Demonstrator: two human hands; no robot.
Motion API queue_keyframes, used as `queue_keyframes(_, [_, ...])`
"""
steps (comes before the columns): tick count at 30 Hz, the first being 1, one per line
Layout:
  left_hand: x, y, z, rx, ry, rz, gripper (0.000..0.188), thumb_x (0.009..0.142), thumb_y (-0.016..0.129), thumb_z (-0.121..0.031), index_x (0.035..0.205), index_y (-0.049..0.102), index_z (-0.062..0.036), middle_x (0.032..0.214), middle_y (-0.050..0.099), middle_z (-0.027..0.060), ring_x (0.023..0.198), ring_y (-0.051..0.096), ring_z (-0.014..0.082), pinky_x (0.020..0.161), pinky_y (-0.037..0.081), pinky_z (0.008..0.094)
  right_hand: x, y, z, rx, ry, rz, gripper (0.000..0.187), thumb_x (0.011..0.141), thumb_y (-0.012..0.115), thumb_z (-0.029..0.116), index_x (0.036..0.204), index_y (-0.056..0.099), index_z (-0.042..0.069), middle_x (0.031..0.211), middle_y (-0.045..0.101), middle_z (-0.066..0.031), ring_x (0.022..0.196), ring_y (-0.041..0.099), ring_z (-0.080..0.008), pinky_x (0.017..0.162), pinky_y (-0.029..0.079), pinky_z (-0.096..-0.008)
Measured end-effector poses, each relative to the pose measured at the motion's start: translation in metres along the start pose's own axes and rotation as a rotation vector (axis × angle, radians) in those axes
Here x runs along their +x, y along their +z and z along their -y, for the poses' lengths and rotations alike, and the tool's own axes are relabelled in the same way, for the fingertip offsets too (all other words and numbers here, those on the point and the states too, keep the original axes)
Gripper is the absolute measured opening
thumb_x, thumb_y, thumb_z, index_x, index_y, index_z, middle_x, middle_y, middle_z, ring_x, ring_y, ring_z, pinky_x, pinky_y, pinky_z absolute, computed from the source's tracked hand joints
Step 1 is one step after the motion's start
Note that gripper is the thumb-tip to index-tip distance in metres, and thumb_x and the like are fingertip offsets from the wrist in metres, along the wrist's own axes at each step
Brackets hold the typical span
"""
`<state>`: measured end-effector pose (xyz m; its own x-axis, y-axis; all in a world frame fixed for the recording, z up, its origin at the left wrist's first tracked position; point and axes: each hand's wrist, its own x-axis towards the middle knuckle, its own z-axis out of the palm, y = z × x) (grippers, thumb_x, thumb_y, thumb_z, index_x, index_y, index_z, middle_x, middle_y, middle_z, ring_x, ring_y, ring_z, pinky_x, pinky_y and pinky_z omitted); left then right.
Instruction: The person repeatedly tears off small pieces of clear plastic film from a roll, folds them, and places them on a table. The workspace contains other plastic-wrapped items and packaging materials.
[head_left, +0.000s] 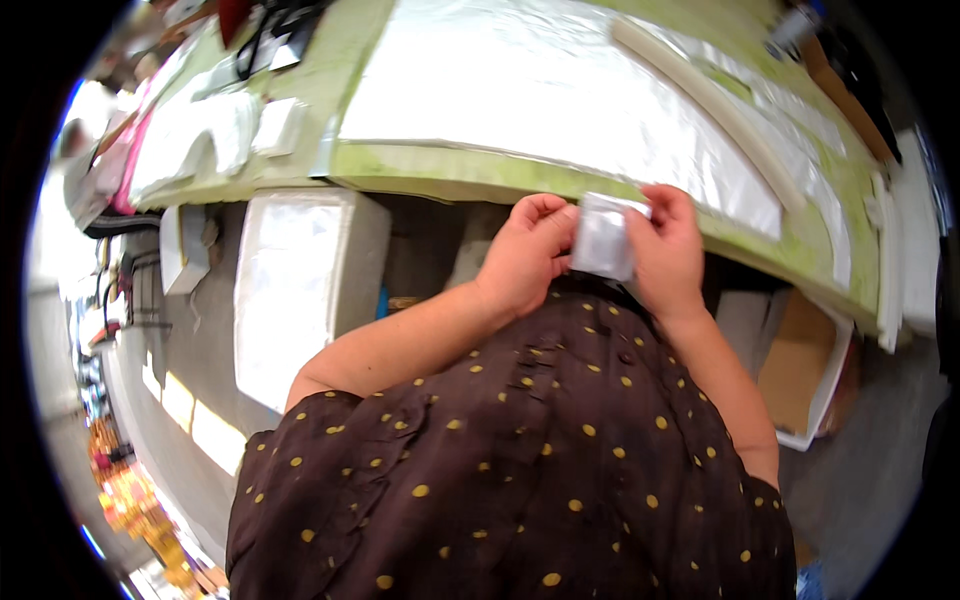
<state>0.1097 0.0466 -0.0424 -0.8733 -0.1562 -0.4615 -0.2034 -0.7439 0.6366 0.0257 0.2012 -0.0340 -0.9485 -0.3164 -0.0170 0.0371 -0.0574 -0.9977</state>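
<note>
A small, shiny, whitish plastic packet (604, 238) is held up between my two hands, just in front of the table's near edge. My left hand (530, 252) is closed, with thumb and fingertips pinching at the packet's left side. My right hand (666, 248) grips its right side, the thumb lying over the front face and the fingers curled behind. What the packet contains is too blurred to make out. Beyond my hands, a large white plastic sheet (480, 80) lies flat on the pale green table (440, 165).
A long cream-coloured roll or tube (710, 105) lies across the sheet. White plastic pieces (205, 130) rest on the table's left part. Below, at left, stands a white lined box (290, 290); an open cardboard box (797, 365) is at lower right.
</note>
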Motion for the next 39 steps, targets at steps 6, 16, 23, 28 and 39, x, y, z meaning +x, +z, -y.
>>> queue_keyframes(6, [-0.012,-0.007,-0.011,0.163,0.182,0.116,0.030,0.095,0.064,0.003,0.124,0.061,-0.0045,0.116,0.064,0.0047,0.106,0.061,0.0127,0.093,0.051,0.0269,0.011,0.017,0.008,-0.022,-0.099,0.135,0.022,0.097,0.064,0.001,0.116,0.055,0.003,0.099,0.057,0.0006,0.087,0.052,-0.0056,0.077,0.045,-0.0209])
queue_keyframes(16, [-0.026,-0.142,-0.237,0.822,0.683,-0.560,0.029,0.090,0.052,-0.002,0.113,0.070,-0.0046,0.103,0.067,0.0046,0.089,0.060,0.0140,0.083,0.050,0.0281,-0.002,0.007,0.000,-0.008,-0.019,0.230,0.027,0.099,0.060,-0.001,0.125,0.055,0.003,0.103,0.060,-0.0023,0.089,0.055,-0.0083,0.077,0.048,-0.0221])
queue_keyframes(23, [-0.007,-0.218,-0.336,1.065,0.580,-0.902,0.028,0.088,0.054,-0.006,0.107,0.074,-0.0049,0.097,0.070,0.0068,0.085,0.062,0.0149,0.078,0.050,0.0284,-0.006,0.007,-0.009,-0.002,-0.007,0.324,0.026,0.099,0.061,-0.001,0.124,0.057,0.003,0.101,0.060,-0.0006,0.086,0.054,-0.0066,0.075,0.047,-0.0208])
queue_keyframes(28, [0.004,-0.229,-0.333,1.346,0.523,-1.063,0.029,0.087,0.064,-0.022,0.111,0.072,-0.0079,0.114,0.072,0.0143,0.108,0.067,0.0271,0.093,0.050,0.0398,-0.006,0.004,-0.009,-0.015,0.001,0.300,0.023,0.099,0.061,0.000,0.122,0.059,0.003,0.100,0.061,-0.0003,0.085,0.054,-0.0065,0.074,0.047,-0.0210])
queue_keyframes(39, [0.010,-0.199,-0.312,1.709,0.235,-0.999,0.120,0.074,0.083,-0.056,0.164,0.015,-0.0169,0.159,0.044,0.0056,0.146,0.043,0.0277,0.116,0.034,0.0534,-0.007,-0.008,-0.004,-0.071,0.047,0.278,0.019,0.099,0.063,0.001,0.117,0.060,0.003,0.097,0.062,-0.0001,0.083,0.055,-0.0058,0.074,0.047,-0.0211])
